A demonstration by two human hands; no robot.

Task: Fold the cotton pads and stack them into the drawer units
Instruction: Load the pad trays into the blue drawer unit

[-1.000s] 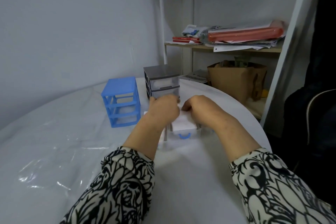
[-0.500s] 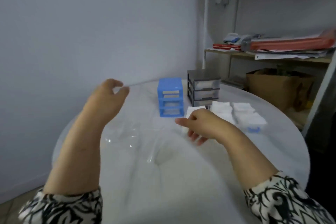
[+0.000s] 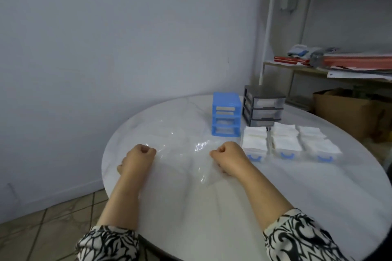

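My left hand (image 3: 137, 160) and my right hand (image 3: 229, 159) rest as fists on the round white table (image 3: 212, 207). Each seems to pinch the clear plastic sheet (image 3: 180, 154), which is creased between them. To the right of my right hand stand three clear pulled-out drawers with blue handles, heaped with folded white cotton pads (image 3: 254, 141) (image 3: 286, 141) (image 3: 318, 144). Behind them stand a blue drawer unit (image 3: 226, 116) with no drawers in it and a grey drawer unit (image 3: 263, 105) with its drawers in.
A shelf (image 3: 318, 70) with papers and red folders stands at the right, with a cardboard box (image 3: 347, 110) under it. The wall runs close behind the table. Tiled floor (image 3: 42, 229) shows past the table's left edge.
Both hands left the drawer of pads. The left hand rose in the air, then came down; both now lie as fists on the plastic sheet. My view swung left.
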